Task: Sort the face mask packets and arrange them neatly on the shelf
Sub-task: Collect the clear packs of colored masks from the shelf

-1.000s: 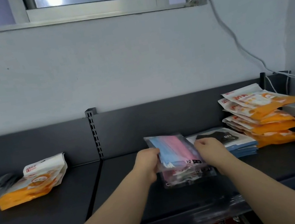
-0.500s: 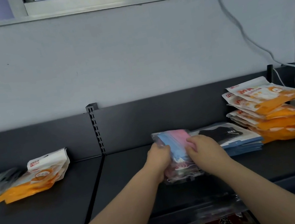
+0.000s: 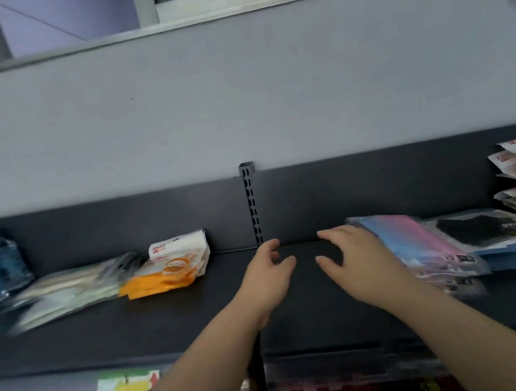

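Mask packets on shelf | left hand, right hand | 2 hands empty

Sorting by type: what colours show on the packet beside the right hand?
The packet shows blue and pink, head view.

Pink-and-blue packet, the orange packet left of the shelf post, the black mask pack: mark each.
pink-and-blue packet (image 3: pixel 411 244), head view, pink stripe mid top face.
orange packet (image 3: pixel 168 268), head view, centre of its front face.
black mask pack (image 3: pixel 484 229), head view, the black mask.
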